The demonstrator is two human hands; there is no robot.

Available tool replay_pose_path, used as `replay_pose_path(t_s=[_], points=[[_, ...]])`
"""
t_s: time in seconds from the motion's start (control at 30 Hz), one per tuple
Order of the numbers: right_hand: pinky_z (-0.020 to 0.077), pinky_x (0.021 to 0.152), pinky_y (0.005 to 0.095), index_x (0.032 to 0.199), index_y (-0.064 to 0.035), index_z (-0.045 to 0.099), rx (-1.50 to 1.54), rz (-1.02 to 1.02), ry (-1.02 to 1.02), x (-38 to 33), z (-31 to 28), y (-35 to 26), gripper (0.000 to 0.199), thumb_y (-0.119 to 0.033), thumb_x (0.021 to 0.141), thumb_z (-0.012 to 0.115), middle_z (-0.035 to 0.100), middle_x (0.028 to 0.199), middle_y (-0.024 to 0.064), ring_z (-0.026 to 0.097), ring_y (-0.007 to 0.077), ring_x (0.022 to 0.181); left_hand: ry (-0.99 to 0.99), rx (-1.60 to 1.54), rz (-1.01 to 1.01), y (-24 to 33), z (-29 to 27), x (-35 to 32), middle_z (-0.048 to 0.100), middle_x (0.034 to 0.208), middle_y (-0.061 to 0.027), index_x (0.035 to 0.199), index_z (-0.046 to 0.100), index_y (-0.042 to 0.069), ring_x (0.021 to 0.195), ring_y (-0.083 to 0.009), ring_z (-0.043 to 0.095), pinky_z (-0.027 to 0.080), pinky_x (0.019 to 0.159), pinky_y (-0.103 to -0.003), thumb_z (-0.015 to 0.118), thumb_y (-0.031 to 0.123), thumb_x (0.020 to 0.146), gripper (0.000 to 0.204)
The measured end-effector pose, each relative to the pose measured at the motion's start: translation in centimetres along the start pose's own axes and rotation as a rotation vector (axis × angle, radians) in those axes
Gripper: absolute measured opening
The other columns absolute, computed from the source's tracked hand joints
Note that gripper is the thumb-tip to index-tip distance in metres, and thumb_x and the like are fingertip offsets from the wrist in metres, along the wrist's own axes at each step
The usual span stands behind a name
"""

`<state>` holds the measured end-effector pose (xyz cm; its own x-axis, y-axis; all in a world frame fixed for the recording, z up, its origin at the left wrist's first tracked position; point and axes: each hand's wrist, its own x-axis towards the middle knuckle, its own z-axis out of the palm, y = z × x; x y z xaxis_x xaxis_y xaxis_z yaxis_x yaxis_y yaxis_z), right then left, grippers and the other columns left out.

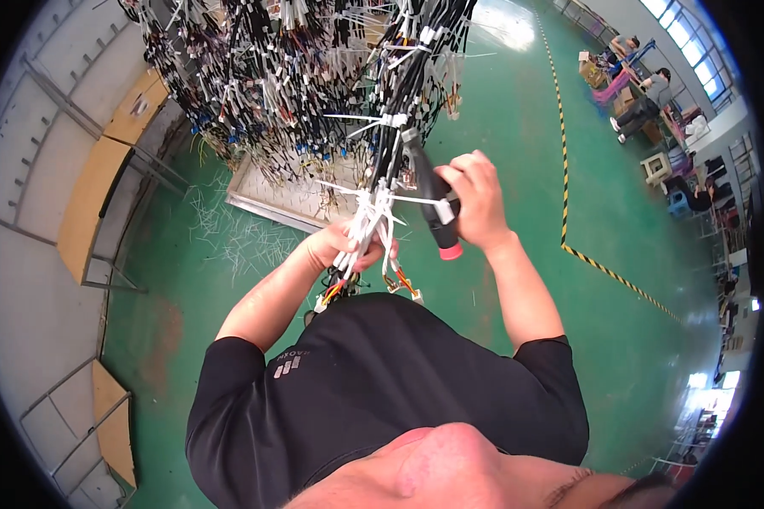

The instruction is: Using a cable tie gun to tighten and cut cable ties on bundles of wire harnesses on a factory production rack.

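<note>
My left hand (339, 246) is closed around the lower part of a wire harness (371, 216), a thick bundle of white-sleeved and black wires hanging in front of me. Below that hand, coloured wires end in white connectors (416, 296). Several white cable ties (341, 188) circle the bundle, their long tails sticking out. My right hand (481, 199) grips a black cable tie gun (424, 174) with a pinkish-red end, just right of the bundle. One tie's tail (416, 200) reaches from the bundle to the gun; whether it sits in the gun I cannot tell.
Many more harnesses (280, 93) hang in a dense mass ahead, over a pale shallow tray (272, 199). Cut tie tails (229, 225) litter the green floor to the left. Wooden-topped tables (93, 204) line the left wall. Beyond the striped floor tape (564, 170), people (649, 93) sit at right.
</note>
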<state>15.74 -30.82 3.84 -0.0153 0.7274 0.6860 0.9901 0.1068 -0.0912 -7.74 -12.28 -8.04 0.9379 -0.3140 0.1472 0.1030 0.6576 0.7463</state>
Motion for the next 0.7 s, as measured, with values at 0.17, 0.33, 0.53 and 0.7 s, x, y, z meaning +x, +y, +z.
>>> replay_pose_path(t_s=[0.17, 0.33, 0.53, 0.7], points=[[0.0436, 0.118, 0.0579, 0.126, -0.0076, 0.068, 0.112, -0.05, 0.115, -1.4, 1.1, 2.4, 0.043, -0.009, 0.083, 0.076, 0.064, 0.124, 0.0114, 0.064, 0.0361, 0.123, 0.217, 0.189, 0.156, -1.3, 0.7, 0.0, 0.065, 0.098, -0.0082, 0.118, 0.065, -0.001, 0.1, -0.0221, 0.063, 0.054, 0.099, -0.045, 0.088, 0.051, 0.079, 0.068], [0.0533, 0.106, 0.038, 0.136, -0.0032, 0.068, 0.733, 0.492, -0.178, -3.8, 0.1, 1.5, 0.046, -0.011, 0.092, 0.077, 0.074, 0.125, 0.009, 0.071, 0.0231, 0.117, 0.477, 0.259, 0.06, 0.4, 3.0, -0.9, 0.059, 0.082, -0.0034, 0.112, 0.058, 0.005, 0.062, -0.0155, 0.062, 0.058, 0.059, -0.034, 0.087, 0.033, 0.085, 0.049], [0.0531, 0.099, 0.0346, 0.141, 0.0007, 0.067, 1.216, 0.581, -0.449, -4.6, -2.2, 3.8, 0.053, -0.014, 0.091, 0.079, 0.074, 0.117, 0.0058, 0.066, 0.0172, 0.11, 0.769, 0.584, -0.094, 2.1, 5.2, -0.9, 0.066, 0.098, -0.0041, 0.147, 0.046, 0.003, 0.073, -0.0123, 0.062, 0.053, 0.066, -0.029, 0.068, 0.004, 0.092, 0.059], [0.053, 0.09, 0.0329, 0.126, -0.0024, 0.072, 1.106, 0.49, -0.687, -2.3, -3.5, 4.6, 0.04, -0.018, 0.089, 0.081, 0.074, 0.11, 0.0041, 0.063, 0.0146, 0.097, 0.795, 0.706, -0.139, 2.8, 6.0, -1.6, 0.065, 0.1, -0.0045, 0.16, 0.037, 0.005, 0.073, -0.0117, 0.061, 0.053, 0.066, -0.03, 0.065, 0.003, 0.091, 0.074]])
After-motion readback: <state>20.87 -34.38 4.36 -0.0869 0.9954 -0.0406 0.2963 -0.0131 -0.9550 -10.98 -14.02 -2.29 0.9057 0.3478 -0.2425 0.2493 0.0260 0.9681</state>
